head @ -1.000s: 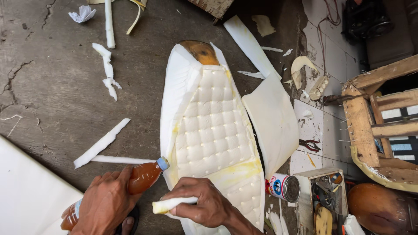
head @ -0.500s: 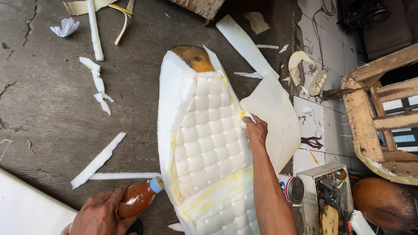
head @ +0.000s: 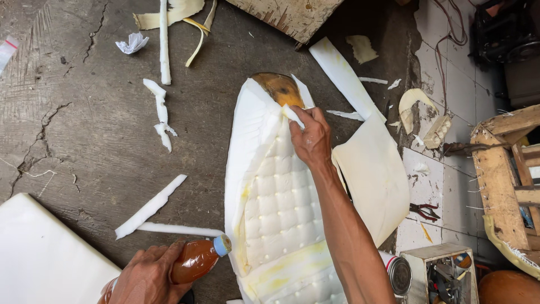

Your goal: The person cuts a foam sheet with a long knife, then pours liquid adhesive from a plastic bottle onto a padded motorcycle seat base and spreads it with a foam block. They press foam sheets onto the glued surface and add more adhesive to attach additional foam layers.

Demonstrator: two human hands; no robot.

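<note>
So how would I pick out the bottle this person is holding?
Start at the big white dimpled foam pad on the cracked concrete floor. At its lower left edge, the left hand grips a small bottle. It alone is amber-orange with a pale blue cap; the scraps around are white.

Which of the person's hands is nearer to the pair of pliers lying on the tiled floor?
The right hand. It rests on the tufted foam cushion, up and left of the pliers. The left hand holds the amber bottle far across, left of the cushion.
</note>
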